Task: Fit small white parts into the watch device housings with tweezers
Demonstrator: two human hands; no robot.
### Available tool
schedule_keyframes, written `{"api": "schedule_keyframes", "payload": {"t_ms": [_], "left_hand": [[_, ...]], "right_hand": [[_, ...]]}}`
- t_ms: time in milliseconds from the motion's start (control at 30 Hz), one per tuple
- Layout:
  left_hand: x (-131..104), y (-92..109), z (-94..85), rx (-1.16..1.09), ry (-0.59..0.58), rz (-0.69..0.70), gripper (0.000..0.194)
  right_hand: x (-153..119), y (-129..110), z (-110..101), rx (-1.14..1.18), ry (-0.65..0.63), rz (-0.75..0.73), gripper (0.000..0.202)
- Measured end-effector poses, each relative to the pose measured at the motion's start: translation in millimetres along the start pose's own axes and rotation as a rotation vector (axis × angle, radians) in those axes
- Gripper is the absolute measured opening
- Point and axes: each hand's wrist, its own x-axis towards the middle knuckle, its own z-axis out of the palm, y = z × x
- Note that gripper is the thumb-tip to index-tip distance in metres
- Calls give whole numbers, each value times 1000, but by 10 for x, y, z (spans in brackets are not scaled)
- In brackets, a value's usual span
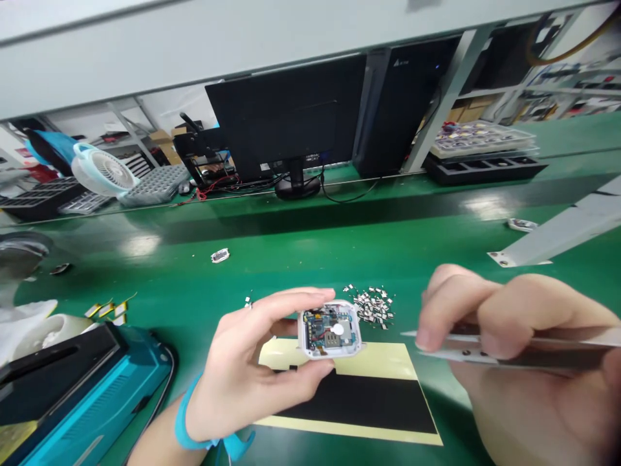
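Left hand [266,362], center, pinches white-rimmed circuit unit [331,329]; looks light, stiff, fragile: grip rim. Right hand [524,343], lower right, grasps tweezers [466,353].

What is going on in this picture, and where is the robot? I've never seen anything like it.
There is no robot: these are a person's own bare hands. The single picture comes from a camera worn on their head, looking forward and down.

The left hand holds a small white case, its electronics exposed, between fingers and thumb. The right hand holds tweezers, their tips apart from the case.

On the green bench lie a pile of tiny parts and a pale yellow sheet with a black band. Behind stands a dark monitor.
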Motion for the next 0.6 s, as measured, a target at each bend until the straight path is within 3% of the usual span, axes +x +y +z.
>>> {"api": "schedule_keyframes", "payload": {"t_ms": [100, 233, 433, 600], "left_hand": [[-29, 27, 9, 61, 3, 8, 52], [-75, 59, 11, 119, 2, 24, 53], [-86, 93, -35, 177, -50, 33, 55], [-63, 93, -64, 228, -72, 70, 55]], "right_hand": [[-29, 21, 52, 401, 37, 173, 45], [-56, 27, 54, 577, -146, 237, 24], [-41, 2, 24, 357, -231, 265, 19], [7, -9, 12, 146, -296, -1, 19]]}}
